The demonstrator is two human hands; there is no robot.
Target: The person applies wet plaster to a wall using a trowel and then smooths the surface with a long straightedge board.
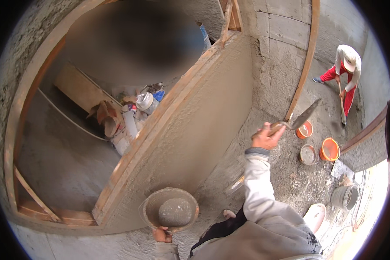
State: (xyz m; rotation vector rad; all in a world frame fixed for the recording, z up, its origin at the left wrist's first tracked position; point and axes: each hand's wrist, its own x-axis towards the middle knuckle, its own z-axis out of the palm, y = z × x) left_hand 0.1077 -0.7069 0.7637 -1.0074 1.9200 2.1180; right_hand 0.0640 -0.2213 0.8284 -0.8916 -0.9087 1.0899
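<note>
My right hand (266, 138) is closed around the wooden handle of a pointed trowel (307, 114), held out over the floor on the right with its blade pointing away. Low in the view, my left hand (162, 235) grips the near rim of a bucket (150, 211). Grey mortar (175, 212) lies in the bottom of that bucket. The bucket is beside a low wall (203, 125) coated in wet-looking grey plaster, with wooden boards (160, 112) along its top edge.
Orange buckets (329, 150), a mortar-smeared pail (308, 154) and a grey bucket (345, 197) stand on the rough floor to the right. Farther off, a person (348, 71) bends over a long-handled tool. Bags and debris (117, 121) lie beyond the wooden frame.
</note>
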